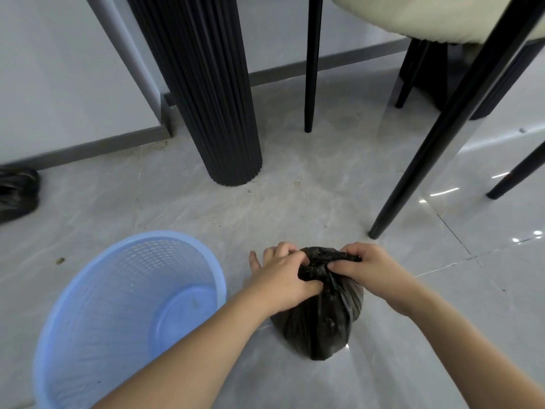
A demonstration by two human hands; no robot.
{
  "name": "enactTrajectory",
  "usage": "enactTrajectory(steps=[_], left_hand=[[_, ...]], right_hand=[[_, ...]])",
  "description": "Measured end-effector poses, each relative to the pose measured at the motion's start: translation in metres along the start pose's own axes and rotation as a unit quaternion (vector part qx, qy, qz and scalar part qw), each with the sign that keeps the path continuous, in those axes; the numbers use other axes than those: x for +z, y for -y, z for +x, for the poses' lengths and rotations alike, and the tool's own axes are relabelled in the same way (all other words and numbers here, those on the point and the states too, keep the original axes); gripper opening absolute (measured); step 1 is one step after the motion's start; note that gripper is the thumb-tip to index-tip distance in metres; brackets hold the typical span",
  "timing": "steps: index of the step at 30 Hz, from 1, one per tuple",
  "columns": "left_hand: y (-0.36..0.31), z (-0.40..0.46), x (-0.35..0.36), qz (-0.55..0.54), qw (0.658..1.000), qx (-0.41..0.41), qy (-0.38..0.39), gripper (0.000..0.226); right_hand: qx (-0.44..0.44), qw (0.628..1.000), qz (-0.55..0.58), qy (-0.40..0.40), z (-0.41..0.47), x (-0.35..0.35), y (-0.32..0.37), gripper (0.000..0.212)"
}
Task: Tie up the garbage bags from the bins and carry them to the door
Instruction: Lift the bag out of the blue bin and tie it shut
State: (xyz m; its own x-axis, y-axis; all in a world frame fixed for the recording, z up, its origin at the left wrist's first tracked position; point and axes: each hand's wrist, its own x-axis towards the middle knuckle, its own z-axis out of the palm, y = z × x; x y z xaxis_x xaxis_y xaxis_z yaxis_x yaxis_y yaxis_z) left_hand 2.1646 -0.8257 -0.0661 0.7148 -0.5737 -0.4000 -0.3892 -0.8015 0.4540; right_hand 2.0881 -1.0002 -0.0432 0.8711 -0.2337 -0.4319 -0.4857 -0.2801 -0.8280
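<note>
The twisted neck of the black garbage bag (321, 320) is gripped by the left hand (283, 276) and pinched by the right hand (368, 268). The bag is set on the tiled floor (295, 202), just beside a blue mesh bin (118, 305), near a fluted black table leg (212, 98).

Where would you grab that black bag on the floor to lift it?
By the twisted neck at the top of the black bag, coming from above. The plastic is gathered narrow there, where the left hand and right hand grip it; the body below bulges.
</note>
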Motion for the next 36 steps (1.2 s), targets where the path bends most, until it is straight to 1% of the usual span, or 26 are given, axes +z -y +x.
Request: enactTrajectory(steps=[2, 4, 6, 8, 10, 11, 13, 14, 16, 19, 22, 24, 25, 26, 28, 29, 31, 34, 36], left_hand=[[0.001, 0.000, -0.001, 0.036, 0.998, 0.017, -0.052, 0.026], [0.000, 0.000, -0.001, 0.082, 0.989, 0.039, -0.118, 0.022], [-0.002, -0.003, -0.003, 0.097, 0.980, 0.046, -0.167, 0.026], [-0.004, -0.008, -0.005, 0.071, 0.982, 0.022, -0.174, 0.035], [-0.003, -0.013, -0.007, 0.007, 0.986, 0.004, -0.165, 0.044], [-0.003, -0.017, -0.008, -0.044, 0.985, 0.008, -0.165, 0.045], [-0.004, -0.022, -0.009, -0.142, 0.973, 0.040, -0.178, 0.039], [-0.005, -0.024, -0.008, -0.155, 0.969, 0.055, -0.183, 0.034], [-0.008, -0.024, -0.002, -0.097, 0.977, 0.065, -0.176, 0.027], [-0.005, -0.019, 0.009, 0.032, 0.984, 0.055, -0.169, 0.024], [0.004, -0.016, 0.011, 0.070, 0.985, 0.017, -0.155, 0.024], [0.005, -0.015, 0.009, 0.047, 0.991, 0.020, -0.122, 0.018], [0.004, -0.016, 0.006, 0.009, 0.994, 0.033, -0.108, 0.019], [0.000, -0.018, 0.004, -0.046, 0.993, 0.046, -0.103, 0.025], [-0.008, -0.020, -0.001, -0.149, 0.980, 0.061, -0.119, 0.031], [-0.010, -0.021, -0.001, -0.170, 0.973, 0.071, -0.140, 0.030], [-0.013, -0.020, 0.000, -0.156, 0.969, 0.088, -0.170, 0.023], [-0.014, -0.014, 0.002, -0.104, 0.971, 0.093, -0.195, 0.011], [-0.015, -0.008, 0.001, -0.065, 0.972, 0.098, -0.202, 0.012]], right_hand=[[0.057, 0.989, 0.103, 0.092, -0.005, -0.006, 0.003, 0.019], [0.080, 0.972, 0.173, 0.141, -0.006, -0.009, 0.002, 0.013], [0.081, 0.958, 0.232, 0.150, -0.006, -0.007, 0.000, 0.016], [0.071, 0.937, 0.311, 0.144, -0.005, -0.003, -0.002, 0.015], [0.055, 0.918, 0.369, 0.134, -0.004, -0.002, -0.002, 0.013], [0.046, 0.917, 0.374, 0.128, -0.003, -0.003, -0.002, 0.013], [0.042, 0.926, 0.356, 0.114, -0.003, -0.003, -0.003, 0.019], [0.043, 0.931, 0.345, 0.109, -0.003, -0.002, -0.003, 0.024], [0.039, 0.934, 0.338, 0.108, -0.003, 0.001, -0.002, 0.027], [0.040, 0.930, 0.352, 0.094, -0.002, 0.000, 0.002, 0.019], [0.065, 0.914, 0.391, 0.081, 0.002, -0.002, -0.001, 0.016], [0.082, 0.893, 0.434, 0.082, 0.003, -0.002, -0.006, 0.014], [0.083, 0.887, 0.446, 0.085, 0.003, -0.001, -0.007, 0.014], [0.082, 0.885, 0.449, 0.089, 0.003, -0.001, -0.008, 0.016], [0.079, 0.890, 0.440, 0.097, 0.004, -0.002, -0.008, 0.020], [0.079, 0.892, 0.433, 0.100, 0.004, -0.002, -0.008, 0.021], [0.077, 0.900, 0.417, 0.107, 0.004, -0.002, -0.008, 0.024], [0.060, 0.916, 0.382, 0.102, 0.003, 0.000, -0.006, 0.025], [0.048, 0.920, 0.377, 0.094, 0.004, 0.001, -0.006, 0.027]])
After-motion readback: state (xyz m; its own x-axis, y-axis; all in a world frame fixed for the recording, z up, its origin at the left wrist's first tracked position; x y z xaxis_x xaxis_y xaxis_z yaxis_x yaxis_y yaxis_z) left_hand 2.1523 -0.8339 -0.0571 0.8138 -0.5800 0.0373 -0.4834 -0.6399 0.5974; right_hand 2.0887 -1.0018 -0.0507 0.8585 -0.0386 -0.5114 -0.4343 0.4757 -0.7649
